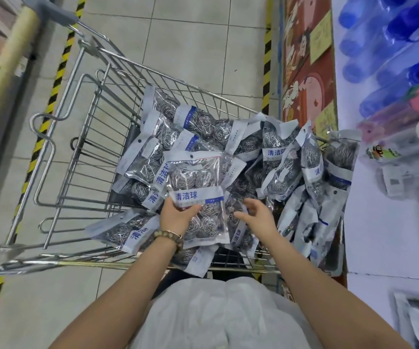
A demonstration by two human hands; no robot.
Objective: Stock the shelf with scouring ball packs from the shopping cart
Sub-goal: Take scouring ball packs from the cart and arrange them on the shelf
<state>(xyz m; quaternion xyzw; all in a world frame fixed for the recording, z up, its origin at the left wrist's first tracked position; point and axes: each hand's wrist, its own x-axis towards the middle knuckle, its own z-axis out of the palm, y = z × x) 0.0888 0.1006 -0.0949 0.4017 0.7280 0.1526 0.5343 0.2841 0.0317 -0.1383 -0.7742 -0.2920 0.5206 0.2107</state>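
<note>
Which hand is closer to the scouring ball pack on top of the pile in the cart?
Left. The left hand grips the top scouring ball pack by its left edge; the right hand hovers just to its right, apparently not touching.

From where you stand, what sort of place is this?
Most likely a shop aisle: a wire shopping cart heaped with scouring ball packs, beside a shelf stocked with blue bottles.

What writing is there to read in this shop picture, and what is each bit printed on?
"清洁球": white band of the scouring ball pack held by the left hand.
"清洁球": second pack at the right side of the shopping cart.
Red poster, yellow tags, cartoon shelf label: too blurred to read.
</note>
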